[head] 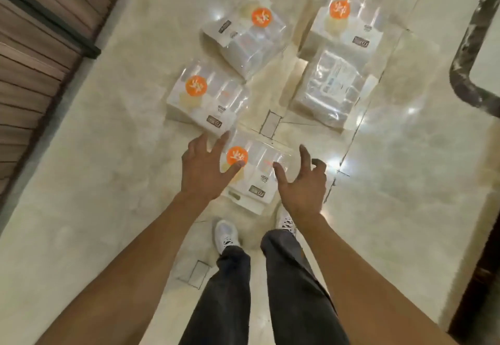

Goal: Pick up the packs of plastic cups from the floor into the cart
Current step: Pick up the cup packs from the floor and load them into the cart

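Left hand [201,167] and right hand [303,182], both bare and spread open with fingers apart, reach down on either side of the nearest pack of plastic cups [255,174]; neither hand grips anything. The left thumb overlaps the pack's round orange label [237,156] in the view, and the right thumb overlaps the pack's right part; whether either thumb touches the wrap cannot be told. The nearest pack lies flat on the floor [113,171], just ahead of the person's white shoes [226,234], its clear wrap showing pale stacked cups inside.

Four further packs lie on the same floor beyond the hands. The left pack [207,96] sits just above the left hand, with an orange label and rows of cups visible through the film. The tilted pack [244,33] lies farther away, rotated relative to the others. The far right pack [345,27] carries an orange label near its far end. The unlabelled pack [331,86] sits just in front of it, glossy wrap face up, contents blurred by glare.

The floor is polished cream marble with bright reflections. Dark trousers [270,290] fill the lower centre. A slatted wooden wall [40,47] stands at left. No cart can be identified.
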{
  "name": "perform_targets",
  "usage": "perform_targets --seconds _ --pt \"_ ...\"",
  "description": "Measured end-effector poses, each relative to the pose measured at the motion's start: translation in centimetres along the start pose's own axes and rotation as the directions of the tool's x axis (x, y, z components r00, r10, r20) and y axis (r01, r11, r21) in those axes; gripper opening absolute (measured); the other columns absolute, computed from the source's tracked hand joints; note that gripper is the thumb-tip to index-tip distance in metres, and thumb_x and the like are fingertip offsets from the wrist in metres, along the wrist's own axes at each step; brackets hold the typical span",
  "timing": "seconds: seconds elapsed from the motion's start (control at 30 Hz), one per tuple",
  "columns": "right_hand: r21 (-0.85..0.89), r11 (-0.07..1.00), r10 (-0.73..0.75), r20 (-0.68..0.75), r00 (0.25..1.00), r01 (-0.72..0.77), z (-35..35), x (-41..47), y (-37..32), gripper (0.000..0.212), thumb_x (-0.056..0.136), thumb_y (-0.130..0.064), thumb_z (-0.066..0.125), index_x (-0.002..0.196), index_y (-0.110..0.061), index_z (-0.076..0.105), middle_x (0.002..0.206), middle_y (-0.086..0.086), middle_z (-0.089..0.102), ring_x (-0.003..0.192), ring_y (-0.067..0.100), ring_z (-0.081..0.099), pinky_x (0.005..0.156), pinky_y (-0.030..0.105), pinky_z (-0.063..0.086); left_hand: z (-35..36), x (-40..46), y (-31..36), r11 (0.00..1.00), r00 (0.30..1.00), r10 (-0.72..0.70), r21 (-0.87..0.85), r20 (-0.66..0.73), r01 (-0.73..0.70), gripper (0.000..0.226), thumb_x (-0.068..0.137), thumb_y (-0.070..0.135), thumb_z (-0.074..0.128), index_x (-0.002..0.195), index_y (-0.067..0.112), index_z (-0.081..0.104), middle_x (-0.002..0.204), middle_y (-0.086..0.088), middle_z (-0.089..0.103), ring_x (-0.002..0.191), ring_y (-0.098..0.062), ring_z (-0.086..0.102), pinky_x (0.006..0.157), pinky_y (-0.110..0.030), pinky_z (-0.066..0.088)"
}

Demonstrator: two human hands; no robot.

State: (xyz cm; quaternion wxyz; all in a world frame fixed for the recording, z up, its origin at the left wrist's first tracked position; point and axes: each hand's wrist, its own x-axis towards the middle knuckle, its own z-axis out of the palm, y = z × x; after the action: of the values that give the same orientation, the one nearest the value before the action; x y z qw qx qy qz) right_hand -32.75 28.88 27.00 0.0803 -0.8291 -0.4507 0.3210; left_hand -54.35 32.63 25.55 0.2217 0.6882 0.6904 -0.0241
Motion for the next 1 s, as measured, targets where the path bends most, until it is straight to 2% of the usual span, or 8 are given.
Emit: perform_targets --seconds 0.13,0.3,0.4,0.53,0.67,0.8,0.9,1.0 --pt "0.039 0.999 0.021 0.019 1.0 -0.021 12.4 6.3 5.3 0.081 0.091 -0.071 0.057 0.159 -0.036 0.03 0.154 0.018 0.035 0.132 0.038 0.048 0.106 0.05 0.047 12.1 6.3 -3.6 0.998 0.997 0.044 0.049 0.059 -0.047 0.083 0.089 0.078 0.052 0.16 0.039 0.032 0.161 -0.017 0.033 0.144 -0.038 0.032 0.11 -0.055 0.038" --pt "0.034 0.989 0.144 0.084 0.986 -0.147 24.8 12.1 12.1 0.094 0.082 -0.081 0.059 0.159 -0.047 0.017 0.164 0.014 0.018 0.142 0.04 0.04 0.108 0.051 0.044 24.7 11.5 -8.8 0.995 0.974 -0.049 0.1 0.221 0.027 0.093 0.081 0.088 0.048 0.16 0.049 0.02 0.166 -0.016 0.018 0.147 -0.04 0.027 0.113 -0.054 0.036" --pt "0.113 0.975 0.169 0.191 0.967 -0.193 29.6 13.8 14.8 0.107 0.071 -0.087 0.065 0.155 -0.062 0.002 0.156 0.017 0.027 0.133 0.04 0.05 0.108 0.051 0.048 29.8 12.6 -10.2 0.993 0.951 -0.111 0.002 0.287 0.115 0.105 0.072 0.085 0.064 0.159 0.055 0.013 0.164 -0.013 0.012 0.14 -0.042 0.033 0.111 -0.053 0.041" --pt "0.112 0.986 0.104 0.154 0.983 -0.121 30.7 15.2 16.2 0.117 0.067 -0.087 0.069 0.152 -0.066 -0.009 0.138 0.017 0.042 0.116 0.039 0.056 0.097 0.051 0.054 32.6 10.6 -9.8 0.982 0.963 -0.162 -0.063 0.217 0.18 0.114 0.064 0.085 0.071 0.158 0.054 0.013 0.152 -0.015 0.023 0.133 -0.04 0.039 0.104 -0.052 0.047" --pt "0.105 0.991 0.076 0.103 0.992 -0.086 29.0 16.6 17.3 0.115 0.067 -0.084 0.071 0.153 -0.066 -0.004 0.156 0.019 0.028 0.136 0.042 0.046 0.104 0.054 0.05 33.2 9.8 -10.2 0.966 0.958 -0.126 -0.186 0.256 0.177 0.12 0.06 0.085 0.074 0.157 0.06 0.008 0.134 -0.009 0.029 0.124 -0.03 0.05 0.105 -0.045 0.051" --pt "0.102 0.993 0.052 0.081 0.995 -0.06 29.2 17.6 17.3 0.118 0.066 -0.085 0.071 0.154 -0.064 -0.004 0.146 0.016 0.037 0.13 0.038 0.048 0.1 0.051 0.051 33.8 11.1 -9.1 0.907 0.956 -0.159 -0.346 0.247 0.24 0.122 0.063 0.078 0.079 0.155 0.064 0.0 0.149 -0.01 0.029 0.136 -0.027 0.045 0.11 -0.043 0.043" --pt "0.072 0.996 0.053 0.051 0.997 -0.057 29.8 17.5 17.3 0.118 0.067 -0.085 0.07 0.156 -0.061 -0.003 0.131 0.016 0.045 0.121 0.036 0.049 0.094 0.048 0.051 34.6 10.9 -8.0 0.898 0.959 -0.202 -0.353 0.197 0.262 0.12 0.065 0.08 0.077 0.155 0.063 -0.002 0.146 -0.01 0.036 0.131 -0.025 0.048 0.104 -0.042 0.044" --pt "0.047 0.996 0.071 0.051 0.996 -0.073 29.1 17.7 16.9 0.119 0.067 -0.083 0.072 0.157 -0.057 -0.001 0.121 0.016 0.048 0.115 0.036 0.051 0.093 0.045 0.05 34.2 10.4 -7.1 0.888 0.963 -0.211 -0.379 0.168 0.261 0.119 0.066 0.079 0.077 0.156 0.061 0.001 0.143 -0.006 0.04 0.126 -0.019 0.048 0.096 -0.032 0.04"
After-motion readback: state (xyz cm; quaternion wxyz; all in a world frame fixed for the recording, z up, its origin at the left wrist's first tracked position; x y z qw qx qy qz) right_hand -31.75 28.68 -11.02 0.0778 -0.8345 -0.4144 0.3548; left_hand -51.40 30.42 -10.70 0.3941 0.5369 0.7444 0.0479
